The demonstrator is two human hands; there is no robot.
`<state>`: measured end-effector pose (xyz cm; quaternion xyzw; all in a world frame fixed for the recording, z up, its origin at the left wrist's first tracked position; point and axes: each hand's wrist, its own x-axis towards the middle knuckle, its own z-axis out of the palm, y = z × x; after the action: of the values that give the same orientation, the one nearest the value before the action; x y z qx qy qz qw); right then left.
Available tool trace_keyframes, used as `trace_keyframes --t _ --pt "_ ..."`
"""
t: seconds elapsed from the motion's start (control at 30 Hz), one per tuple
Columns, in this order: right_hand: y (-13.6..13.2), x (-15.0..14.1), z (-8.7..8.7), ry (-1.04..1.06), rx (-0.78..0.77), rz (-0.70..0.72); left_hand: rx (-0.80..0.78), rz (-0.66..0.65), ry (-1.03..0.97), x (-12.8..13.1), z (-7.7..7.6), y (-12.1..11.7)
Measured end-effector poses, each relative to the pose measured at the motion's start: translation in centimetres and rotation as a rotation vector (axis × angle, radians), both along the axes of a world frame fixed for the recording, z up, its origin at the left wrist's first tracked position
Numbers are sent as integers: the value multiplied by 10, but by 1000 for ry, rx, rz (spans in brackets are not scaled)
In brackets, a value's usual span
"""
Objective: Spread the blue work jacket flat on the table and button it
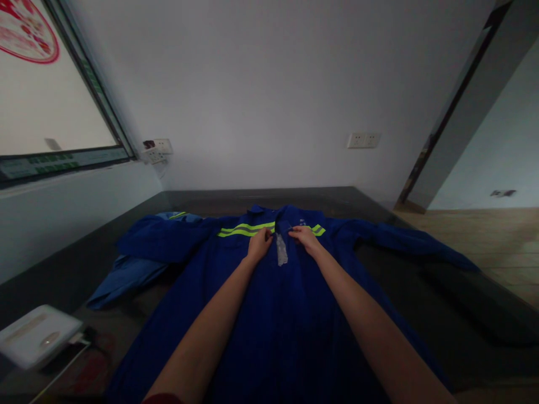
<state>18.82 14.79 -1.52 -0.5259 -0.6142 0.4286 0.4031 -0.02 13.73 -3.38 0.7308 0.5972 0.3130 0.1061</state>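
Observation:
A dark blue work jacket (pixel 269 314) with yellow-green reflective stripes (pixel 246 229) lies spread flat on a dark table (pixel 421 292), collar away from me, sleeves out to both sides. My left hand (pixel 260 244) is closed on the jacket's front edge just left of the opening. On the other side, my right hand (pixel 304 237) pinches the front edge near the collar. A small grey strip (pixel 281 249) shows in the opening between my hands.
A lighter blue garment (pixel 126 275) lies under the jacket's left sleeve. A white box (pixel 37 334) with a cable sits at the table's near-left corner. A window is on the left, wall sockets (pixel 364 139) behind, wooden floor (pixel 484 241) to the right.

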Motion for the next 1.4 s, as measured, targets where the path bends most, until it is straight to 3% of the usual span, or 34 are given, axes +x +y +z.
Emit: trace_keyframes --t 0.17,0.47,0.63,0.8,1.1,1.4 --pt "-2 -4 5 -1 31 48 -1 -21 -3 -1 -1 2" --pt "22 -54 -12 -210 183 -220 4 20 73 1 1 4" --pt "33 -64 -10 -326 271 -273 16 34 23 -2 1 10" --pt "34 -62 -9 -336 333 -258 88 48 -22 -1 6 10" --pt "19 -41 -28 -240 363 -132 115 5 23 1 -2 2" --pt "27 -33 -10 -206 399 -70 177 19 140 3 18 -13"
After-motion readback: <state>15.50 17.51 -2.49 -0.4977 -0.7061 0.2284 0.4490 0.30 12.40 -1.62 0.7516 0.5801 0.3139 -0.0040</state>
